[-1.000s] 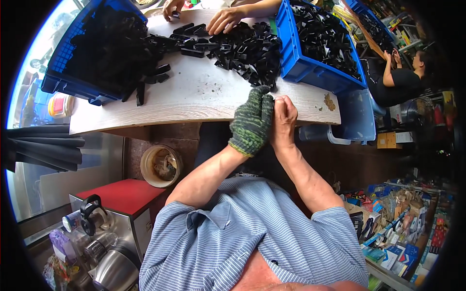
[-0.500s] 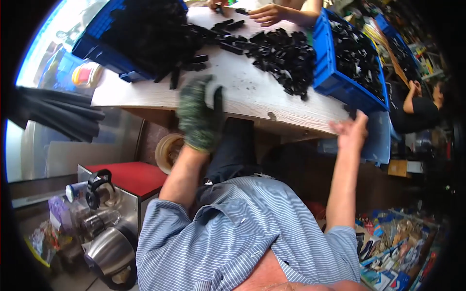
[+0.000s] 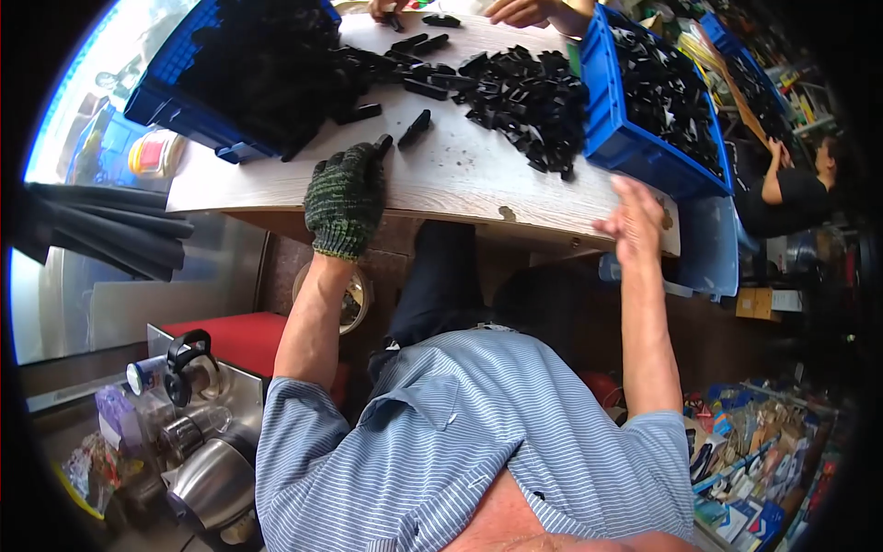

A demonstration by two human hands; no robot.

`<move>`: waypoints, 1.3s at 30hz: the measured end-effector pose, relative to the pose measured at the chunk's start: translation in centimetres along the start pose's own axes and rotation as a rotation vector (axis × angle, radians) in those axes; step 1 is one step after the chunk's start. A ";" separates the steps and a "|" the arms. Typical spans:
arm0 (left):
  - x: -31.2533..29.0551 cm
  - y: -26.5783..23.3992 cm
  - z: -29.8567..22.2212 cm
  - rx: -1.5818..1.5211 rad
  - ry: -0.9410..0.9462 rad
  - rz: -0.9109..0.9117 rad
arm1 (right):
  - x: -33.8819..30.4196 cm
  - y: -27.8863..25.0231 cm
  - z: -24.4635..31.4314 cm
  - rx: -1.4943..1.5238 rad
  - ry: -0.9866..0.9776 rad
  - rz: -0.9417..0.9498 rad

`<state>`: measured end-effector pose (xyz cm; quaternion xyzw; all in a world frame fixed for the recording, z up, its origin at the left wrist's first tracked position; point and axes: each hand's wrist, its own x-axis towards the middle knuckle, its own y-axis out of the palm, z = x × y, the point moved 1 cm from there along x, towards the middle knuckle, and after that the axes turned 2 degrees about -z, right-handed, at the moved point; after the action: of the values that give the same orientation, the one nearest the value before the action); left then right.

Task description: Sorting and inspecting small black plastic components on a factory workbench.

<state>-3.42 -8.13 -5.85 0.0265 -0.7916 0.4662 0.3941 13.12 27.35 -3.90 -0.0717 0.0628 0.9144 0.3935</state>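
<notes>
Two hands at the near edge of the pale wooden table (image 3: 460, 189), and we take both as the wearer's. Left hand (image 3: 347, 198), in a green knit glove, lies on the table edge, its fingers reaching toward a black plastic piece (image 3: 382, 143); whether it pinches that piece we cannot tell, since the glove hides the fingertips. Right hand (image 3: 635, 221) is bare, fingers loosely spread, holding nothing, at the table edge just below the blue crate (image 3: 602, 110). A second loose piece (image 3: 416, 127) lies just beyond the gloved hand; the main heap of black parts (image 3: 524, 92) sits between the two crates, the other crate (image 3: 175, 101) at left. Another person's hands (image 3: 520, 11) work at the far side. Our judgement: take the nearest single piece by its end, and keep the bare hand off the heap.
</notes>
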 end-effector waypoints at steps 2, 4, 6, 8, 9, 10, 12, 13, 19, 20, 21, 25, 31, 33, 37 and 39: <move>0.9 0.3 -2.5 0.033 -0.049 0.150 | -0.1 2.1 0.0 -0.090 0.017 0.087; 1.4 0.2 -4.3 0.050 0.011 0.219 | -0.1 4.1 0.2 -0.242 0.007 0.155; 1.5 0.7 -5.2 0.028 -0.003 0.283 | 0.0 5.4 0.0 -0.290 0.015 0.178; 1.6 1.7 -5.7 -0.008 -0.001 0.243 | -0.1 6.8 0.2 -0.498 -0.046 0.185; 1.9 1.5 -6.3 -0.078 0.010 0.272 | 0.2 7.2 0.2 -0.568 -0.029 0.141; 2.0 1.6 -6.7 -0.148 0.022 0.301 | 0.3 7.4 0.3 -0.569 -0.025 0.138; 1.5 2.2 -6.9 -0.197 -0.001 0.315 | 0.3 8.1 0.7 -0.726 -0.058 0.192; 1.0 2.9 -6.7 -0.299 0.005 0.221 | 0.4 8.3 0.7 -0.742 -0.077 0.203; -0.8 4.4 -8.0 -0.851 -0.266 0.052 | 0.9 9.7 0.2 -0.982 -0.251 0.148; -0.9 4.1 -8.9 -1.014 -0.365 0.088 | 0.8 9.7 0.4 -0.984 -0.254 0.146; -1.0 4.0 -9.7 -1.177 -0.464 0.126 | 0.8 9.7 0.5 -0.994 -0.228 0.158; -0.6 4.6 -12.6 -1.216 -0.376 0.229 | 0.8 8.2 0.1 -0.702 -0.083 0.195; 0.2 7.0 -12.8 -0.897 0.028 0.237 | -1.1 7.6 -1.2 -0.331 -0.083 0.513; 0.2 6.7 -13.3 -0.923 0.003 0.268 | -1.3 7.2 -1.6 -0.236 -0.090 0.504; 0.0 6.2 -13.8 -0.849 0.012 0.246 | -2.0 8.1 -1.5 -0.255 -0.093 0.516; -0.2 6.0 -13.8 -0.866 -0.009 0.188 | -2.5 8.3 -1.5 -0.248 -0.111 0.481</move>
<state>2.52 5.63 -6.75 -0.2110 -0.9147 0.1251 0.3213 8.94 19.67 -4.47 -0.0522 -0.0562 0.9848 0.1559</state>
